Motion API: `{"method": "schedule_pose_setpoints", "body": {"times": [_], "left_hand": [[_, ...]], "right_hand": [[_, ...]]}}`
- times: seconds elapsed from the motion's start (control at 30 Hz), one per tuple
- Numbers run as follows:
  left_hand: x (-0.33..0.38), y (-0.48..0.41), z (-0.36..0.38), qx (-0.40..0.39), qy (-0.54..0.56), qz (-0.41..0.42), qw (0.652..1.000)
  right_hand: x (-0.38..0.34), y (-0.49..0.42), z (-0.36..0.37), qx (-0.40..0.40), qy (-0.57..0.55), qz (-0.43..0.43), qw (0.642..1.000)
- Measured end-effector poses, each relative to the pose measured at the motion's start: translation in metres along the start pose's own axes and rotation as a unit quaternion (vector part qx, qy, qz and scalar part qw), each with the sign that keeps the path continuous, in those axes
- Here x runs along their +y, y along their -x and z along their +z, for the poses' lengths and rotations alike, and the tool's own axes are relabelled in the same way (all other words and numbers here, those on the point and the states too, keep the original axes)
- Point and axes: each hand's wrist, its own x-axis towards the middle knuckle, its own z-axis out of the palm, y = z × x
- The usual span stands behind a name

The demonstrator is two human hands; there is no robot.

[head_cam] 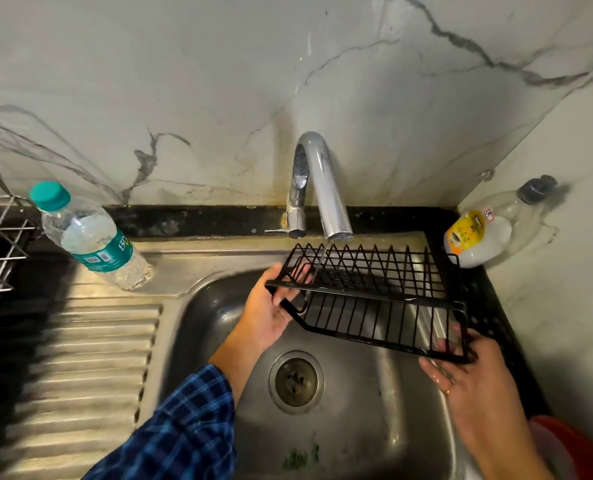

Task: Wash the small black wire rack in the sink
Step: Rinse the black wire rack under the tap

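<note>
Two bare hands hold the small black wire rack over the stainless steel sink in the head view. The rack's far-left part sits under the thin water stream from the curved chrome tap. The left hand has its fingers curled round the left end. The right hand has its fingers clamped on the near-right corner.

To rinse well, I'd tilt and slide the rack so every bar passes through the stream, gripping firmly, since wet wire is likely slippery.

A ribbed steel draining board lies to the left. A clear teal-capped water bottle stands on the bench, and a soap bottle sits far right against the veined marble wall.
</note>
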Motion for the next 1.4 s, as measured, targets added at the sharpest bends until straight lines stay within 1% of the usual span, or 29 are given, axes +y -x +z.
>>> {"method": "schedule_pose_setpoints", "body": {"times": [0.13, 0.3, 0.4, 0.47, 0.53, 0.57, 0.6, 0.67, 0.7, 0.73, 0.77, 0.8, 0.83, 0.87, 0.9, 0.93, 0.97, 1.03, 1.1, 1.13, 1.2, 1.23, 1.3, 1.33, 1.37, 1.4], "left_hand": [[-0.002, -0.004, 0.005, 0.007, -0.007, -0.02, 1.0], [-0.005, 0.006, -0.016, 0.047, -0.019, -0.054, 0.997], [0.003, 0.018, -0.029, 0.092, -0.018, -0.051, 0.994], [0.01, 0.028, -0.037, 0.119, -0.042, -0.03, 0.992], [0.016, 0.039, -0.041, 0.138, -0.061, -0.01, 0.988], [0.018, 0.044, -0.042, 0.149, -0.068, 0.005, 0.986], [0.019, 0.05, -0.04, 0.158, -0.079, 0.022, 0.984], [0.02, 0.059, -0.039, 0.164, -0.119, 0.068, 0.977], [0.019, 0.061, -0.04, 0.165, -0.141, 0.097, 0.971], [0.017, 0.065, -0.039, 0.162, -0.163, 0.12, 0.966], [0.014, 0.066, -0.041, 0.159, -0.193, 0.138, 0.958], [0.011, 0.068, -0.038, 0.15, -0.216, 0.148, 0.953], [0.006, 0.068, -0.036, 0.143, -0.232, 0.156, 0.949], [0.002, 0.068, -0.032, 0.139, -0.239, 0.164, 0.947], [-0.001, 0.068, -0.029, 0.148, -0.242, 0.171, 0.943], [-0.005, 0.066, -0.026, 0.163, -0.237, 0.179, 0.941], [-0.008, 0.064, -0.026, 0.17, -0.234, 0.183, 0.94], [-0.008, 0.065, -0.023, 0.144, -0.217, 0.18, 0.949], [-0.006, 0.065, -0.022, 0.127, -0.204, 0.182, 0.953], [-0.005, 0.066, -0.021, 0.123, -0.199, 0.189, 0.954], [-0.006, 0.067, -0.018, 0.118, -0.206, 0.202, 0.95], [-0.006, 0.068, -0.015, 0.115, -0.225, 0.211, 0.944], [-0.008, 0.07, -0.012, 0.103, -0.251, 0.232, 0.934], [-0.009, 0.071, -0.012, 0.092, -0.26, 0.242, 0.93], [-0.009, 0.072, -0.013, 0.081, -0.271, 0.254, 0.925], [-0.009, 0.073, -0.014, 0.076, -0.282, 0.268, 0.918]], "right_hand": [[0.001, 0.015, -0.004, 0.01, 0.004, 0.006, 1.0], [0.012, 0.021, -0.005, 0.046, 0.021, 0.103, 0.993], [0.022, 0.021, 0.001, 0.028, 0.08, 0.154, 0.984], [0.027, 0.022, 0.006, 0.008, 0.135, 0.164, 0.977], [0.032, 0.025, 0.011, -0.011, 0.199, 0.133, 0.971], [0.033, 0.025, 0.016, -0.009, 0.238, 0.112, 0.965], [0.033, 0.025, 0.021, -0.004, 0.266, 0.081, 0.961], [0.026, 0.029, 0.036, -0.002, 0.285, -0.008, 0.959], [0.02, 0.031, 0.045, -0.017, 0.292, -0.055, 0.955], [0.014, 0.031, 0.057, -0.039, 0.327, -0.094, 0.94], [0.01, 0.03, 0.068, -0.067, 0.406, -0.127, 0.903], [0.011, 0.028, 0.081, -0.097, 0.5, -0.143, 0.848], [0.015, 0.028, 0.096, -0.117, 0.589, -0.141, 0.787], [0.021, 0.029, 0.113, -0.128, 0.649, -0.126, 0.739], [0.029, 0.031, 0.131, -0.133, 0.688, -0.117, 0.704], [0.039, 0.037, 0.148, -0.137, 0.707, -0.128, 0.682], [0.046, 0.043, 0.164, -0.149, 0.711, -0.16, 0.668], [0.051, 0.054, 0.186, -0.195, 0.708, -0.245, 0.633], [0.046, 0.05, 0.188, -0.256, 0.695, -0.312, 0.595], [0.043, 0.045, 0.183, -0.277, 0.682, -0.331, 0.59], [0.037, 0.034, 0.169, -0.293, 0.646, -0.364, 0.603], [0.035, 0.029, 0.161, -0.285, 0.64, -0.38, 0.604], [0.033, 0.019, 0.147, -0.238, 0.653, -0.41, 0.591], [0.031, 0.013, 0.14, -0.211, 0.657, -0.41, 0.597], [0.027, 0.007, 0.134, -0.194, 0.65, -0.392, 0.621], [0.024, 0.0, 0.129, -0.192, 0.633, -0.366, 0.655]]}}
